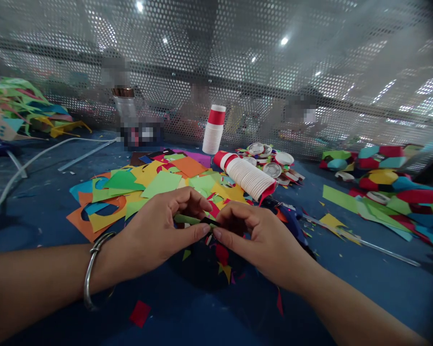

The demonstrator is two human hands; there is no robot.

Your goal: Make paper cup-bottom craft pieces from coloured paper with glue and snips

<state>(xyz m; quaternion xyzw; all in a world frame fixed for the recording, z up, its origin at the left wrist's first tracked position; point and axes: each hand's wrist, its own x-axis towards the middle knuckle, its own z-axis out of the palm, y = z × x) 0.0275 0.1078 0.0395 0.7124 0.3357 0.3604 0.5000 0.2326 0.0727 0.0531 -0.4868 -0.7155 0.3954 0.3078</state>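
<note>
My left hand (159,228) and my right hand (258,235) meet above the blue table, thumbs almost touching. Between their fingertips is a small green paper piece (186,219) with a black part (210,222) at its right end. Fingers partly hide it, so its full shape cannot be made out. Both hands are closed on it in a pinch. Just beyond them spreads a pile of coloured paper (162,183). Beside my right hand lies a dark blue tool (294,221) with a small red light, probably a glue gun, partly hidden.
One stack of paper cups (213,132) stands upright; another stack (250,177) lies tipped over. Behind are round white-topped pieces (272,169). Coloured paper assemblies (389,182) and a clear rod (389,252) lie right. A white cable (14,190) runs left; perforated metal (216,53) rises behind.
</note>
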